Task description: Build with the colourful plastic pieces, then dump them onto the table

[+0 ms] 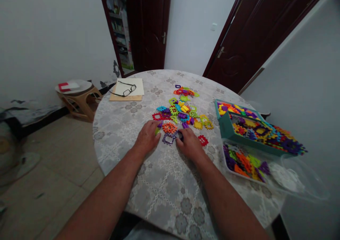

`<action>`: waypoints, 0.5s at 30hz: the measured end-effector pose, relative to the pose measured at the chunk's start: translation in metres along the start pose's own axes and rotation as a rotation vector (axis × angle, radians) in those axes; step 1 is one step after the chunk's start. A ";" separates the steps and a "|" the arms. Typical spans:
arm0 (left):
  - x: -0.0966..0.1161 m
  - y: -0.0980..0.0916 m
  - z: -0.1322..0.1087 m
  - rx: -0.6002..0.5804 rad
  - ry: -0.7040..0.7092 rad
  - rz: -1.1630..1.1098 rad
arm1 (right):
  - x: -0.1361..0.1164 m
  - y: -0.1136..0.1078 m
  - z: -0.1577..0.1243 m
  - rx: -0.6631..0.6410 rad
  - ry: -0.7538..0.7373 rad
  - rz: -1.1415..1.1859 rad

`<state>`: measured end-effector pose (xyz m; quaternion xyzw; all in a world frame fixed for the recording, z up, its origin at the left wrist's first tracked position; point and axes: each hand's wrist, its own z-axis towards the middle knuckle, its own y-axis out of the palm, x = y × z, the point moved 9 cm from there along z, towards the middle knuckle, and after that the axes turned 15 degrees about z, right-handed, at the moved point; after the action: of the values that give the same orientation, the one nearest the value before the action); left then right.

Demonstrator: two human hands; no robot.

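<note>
At the near end of a pile of colourful plastic building pieces (pixel 174 109), both my hands rest on the table. My left hand (pixel 148 136) is curled around a green piece (pixel 157 130), partly hidden between thumb and fingers. A small purple piece (pixel 160 124) touches its fingertips. My right hand (pixel 190 143) pinches a dark purple square frame piece (pixel 180 135), half covered by the fingers. Beside that lies another purple square frame (pixel 168 138); whether the two are joined I cannot tell. An orange piece (pixel 169 127) sits between my hands, and a red square (pixel 203 140) lies right of my right hand.
A round table (pixel 119 126) carries a patterned cloth. On the right stand a teal box (pixel 225 125) and a clear plastic tub (pixel 225 158), both full of pieces. Eyeglasses (pixel 127 92) lie on paper (pixel 139 86) at the far left. A stool (pixel 77 98) stands beyond the table.
</note>
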<state>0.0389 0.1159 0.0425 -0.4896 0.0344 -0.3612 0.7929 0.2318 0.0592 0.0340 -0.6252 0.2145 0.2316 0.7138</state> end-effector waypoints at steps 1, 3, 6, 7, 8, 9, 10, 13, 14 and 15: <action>-0.001 -0.002 0.001 0.014 -0.012 -0.030 | 0.003 0.000 -0.002 0.032 0.001 0.004; -0.001 -0.008 0.003 0.041 -0.039 -0.079 | 0.010 -0.002 -0.005 0.099 0.009 0.014; 0.003 -0.011 0.006 0.049 -0.057 -0.144 | 0.016 -0.007 -0.006 0.174 0.013 0.071; 0.004 -0.010 0.006 0.038 -0.054 -0.167 | 0.017 -0.008 -0.005 0.181 0.003 0.103; 0.005 -0.008 0.006 0.022 -0.050 -0.186 | 0.017 -0.009 -0.005 0.182 -0.010 0.140; 0.005 -0.005 0.006 0.006 -0.048 -0.200 | 0.018 -0.011 -0.004 0.184 -0.022 0.179; 0.005 -0.003 0.005 -0.006 -0.049 -0.208 | 0.018 -0.013 -0.003 0.190 -0.030 0.220; 0.000 0.003 0.003 -0.012 -0.067 -0.209 | 0.017 -0.019 -0.005 0.202 -0.035 0.364; -0.002 0.004 0.002 -0.012 -0.074 -0.205 | 0.014 -0.018 -0.006 0.184 -0.041 0.420; -0.004 0.006 0.002 -0.012 -0.082 -0.198 | 0.009 -0.015 -0.007 0.156 -0.055 0.473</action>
<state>0.0401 0.1209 0.0380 -0.5098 -0.0445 -0.4169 0.7512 0.2474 0.0511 0.0398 -0.4940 0.3523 0.3919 0.6916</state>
